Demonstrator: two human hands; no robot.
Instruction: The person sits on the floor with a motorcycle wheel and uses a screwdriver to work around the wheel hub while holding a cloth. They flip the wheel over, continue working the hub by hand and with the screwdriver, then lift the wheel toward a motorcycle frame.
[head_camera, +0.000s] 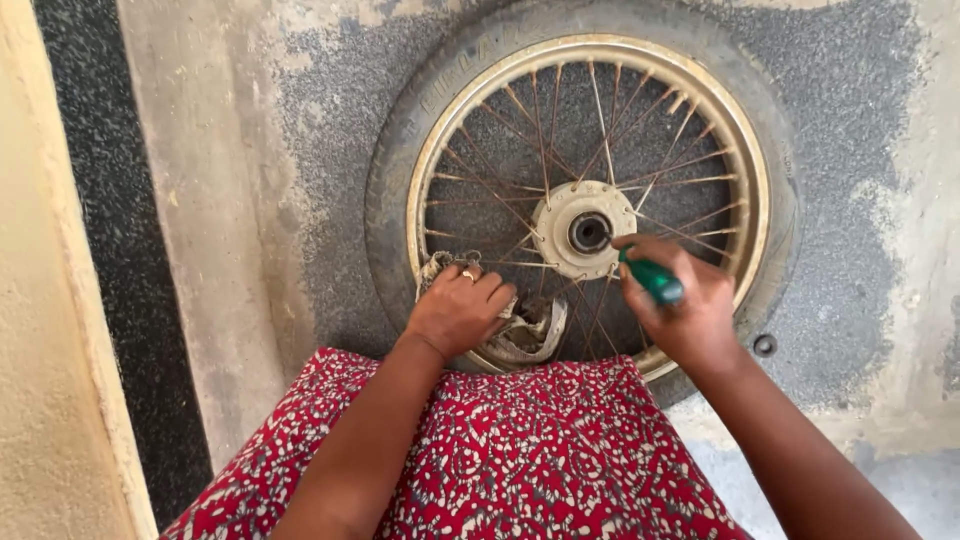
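A rough grey concrete floor (860, 120), patched and stained, is filling the view, with a pale plastered wall edge (60, 330) running down the left side. Lying flat on that floor is 1 spoked motorcycle wheel with a dull gold metal rim and a worn black rubber tyre (385, 200), and at its middle is sitting a round pale metal hub with a dark bore (588, 232).

The right hand (685, 305) is curling shut around a screwdriver with a green plastic handle (652, 278). The handle's long axis is slanting from the palm up and to the left, so the tool is pointing at the hub, which is lying just above and left of the knuckles. The tip looks to be reaching the hub's rim close to the bore, though the thin shaft is too small to follow clearly.

The left hand (460, 310) is pressing down with fingers bent on a crumpled greyish cloth (530, 330) bunched over the near part of the rim, well to the left of the hub. Of the 2 hands, the right is clearly the nearer to the hub.

A red garment with a white pattern (500, 450) is covering the person's lap below both forearms, touching the wheel's near edge.
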